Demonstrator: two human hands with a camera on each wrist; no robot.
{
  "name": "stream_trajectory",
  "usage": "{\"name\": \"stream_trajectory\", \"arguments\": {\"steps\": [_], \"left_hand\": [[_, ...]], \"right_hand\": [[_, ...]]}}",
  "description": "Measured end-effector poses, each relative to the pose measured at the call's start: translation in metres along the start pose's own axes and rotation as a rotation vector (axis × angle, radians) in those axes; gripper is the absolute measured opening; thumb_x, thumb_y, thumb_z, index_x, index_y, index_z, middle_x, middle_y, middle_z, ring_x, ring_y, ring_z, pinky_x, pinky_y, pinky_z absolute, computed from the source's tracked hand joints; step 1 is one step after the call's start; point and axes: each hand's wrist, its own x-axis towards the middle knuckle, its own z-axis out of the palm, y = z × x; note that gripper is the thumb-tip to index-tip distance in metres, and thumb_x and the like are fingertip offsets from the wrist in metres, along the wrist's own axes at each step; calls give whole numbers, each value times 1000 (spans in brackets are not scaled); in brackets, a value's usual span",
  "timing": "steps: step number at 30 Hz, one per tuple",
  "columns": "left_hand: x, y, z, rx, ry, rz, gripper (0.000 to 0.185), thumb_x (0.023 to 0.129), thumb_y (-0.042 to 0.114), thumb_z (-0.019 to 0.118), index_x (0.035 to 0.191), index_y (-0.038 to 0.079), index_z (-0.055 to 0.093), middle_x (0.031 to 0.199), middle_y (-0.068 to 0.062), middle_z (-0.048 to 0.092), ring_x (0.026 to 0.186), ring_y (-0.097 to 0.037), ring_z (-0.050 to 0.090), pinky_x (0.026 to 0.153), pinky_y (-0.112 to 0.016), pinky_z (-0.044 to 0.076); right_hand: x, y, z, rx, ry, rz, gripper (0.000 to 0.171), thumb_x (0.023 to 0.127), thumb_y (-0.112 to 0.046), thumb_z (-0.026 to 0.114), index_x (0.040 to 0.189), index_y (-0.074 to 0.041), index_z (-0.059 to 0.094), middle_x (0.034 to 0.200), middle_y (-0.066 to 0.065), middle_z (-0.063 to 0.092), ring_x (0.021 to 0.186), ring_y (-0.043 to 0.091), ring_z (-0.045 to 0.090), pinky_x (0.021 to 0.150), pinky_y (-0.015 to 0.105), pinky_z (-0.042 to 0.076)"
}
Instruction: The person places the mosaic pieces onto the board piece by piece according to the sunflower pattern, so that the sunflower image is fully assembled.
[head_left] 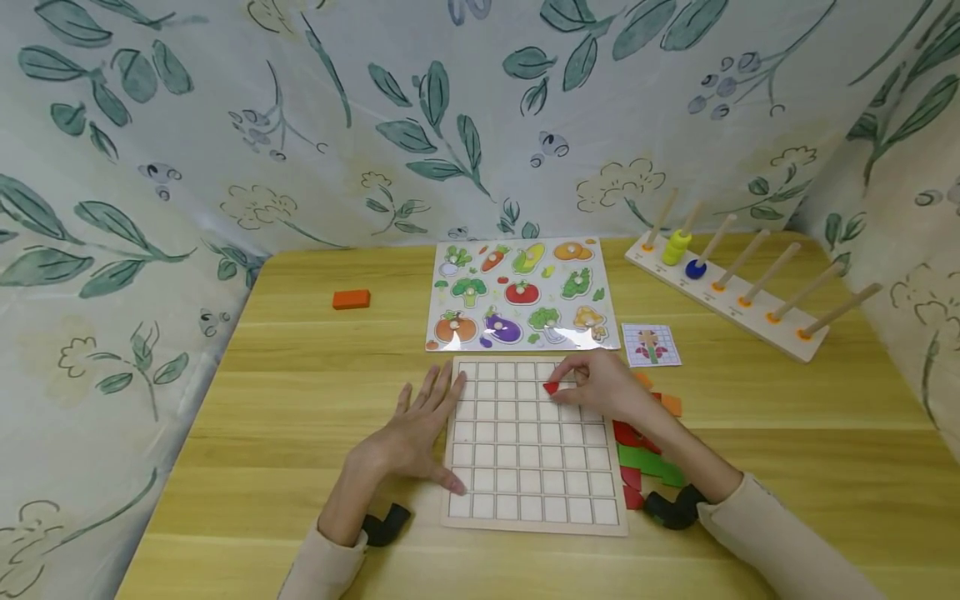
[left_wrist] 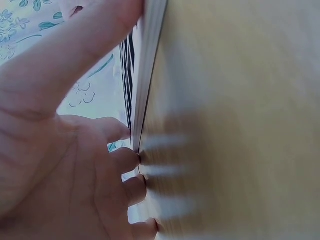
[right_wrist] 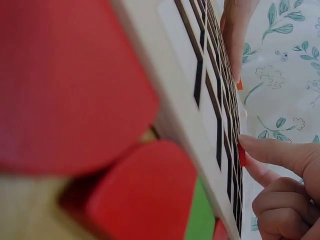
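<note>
A wooden grid board [head_left: 540,528] with square cells lies flat on the table. My left hand [head_left: 412,437] is spread along its left side, thumb and fingertips touching the edge; the left wrist view shows the thumb [left_wrist: 95,47] against the rim. Over the upper right cells, my right hand [head_left: 600,385] pinches a small red piece [head_left: 551,387] between thumb and index finger. In the right wrist view that red piece [right_wrist: 242,156] is at the board's surface. Beside the board's right edge lie red pieces [head_left: 632,477], green pieces [head_left: 647,463] and orange pieces [head_left: 671,406], partly under the right forearm.
Behind the board are a vegetable puzzle board [head_left: 491,287] and a small pattern card [head_left: 651,345]. A wooden peg stand [head_left: 738,302] with yellow and blue beads stands at the back right. An orange block [head_left: 351,299] lies at the back left. Patterned cloth [head_left: 300,150] hangs behind the table.
</note>
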Motion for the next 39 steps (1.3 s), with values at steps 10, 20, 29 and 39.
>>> {"name": "stream_trajectory", "arguments": {"steps": [10, 20, 29, 39], "left_hand": [[2, -1, 2, -10, 1, -22, 151, 64, 52, 95, 166, 7, -7, 172, -16, -21, 161, -37, -16, 127, -68, -5], [1, -6, 2, -72, 0, 7, 154, 64, 48, 97, 164, 4, -11, 171, -16, -24, 160, -38, -18, 127, -68, -8], [1, -9, 0, -82, -9, 15, 156, 61, 48, 97, 164, 5, -12, 172, -14, -23, 160, -34, -18, 127, -65, -10], [1, -10, 1, -84, 1, 13, 157, 60, 48, 98, 164, 5, -12, 171, -16, -25, 160, -35, -20, 127, -65, -10]], "right_hand": [[1, 2, -3, 55, -30, -19, 19, 82, -15, 88, 100, -13, 82, 58, -3, 30, 55, 14, 28, 55, 27, 22], [7, 1, -2, 78, -43, 13, 16, 81, -18, 89, 96, -15, 83, 57, -4, 32, 55, 14, 30, 55, 26, 22], [8, 4, -1, 127, -45, 31, 17, 80, -17, 90, 95, -15, 83, 57, -4, 31, 55, 14, 29, 55, 26, 22], [7, 5, -2, 126, -38, 42, 17, 80, -19, 90, 95, -14, 83, 58, -4, 30, 57, 13, 29, 55, 26, 20]]}}
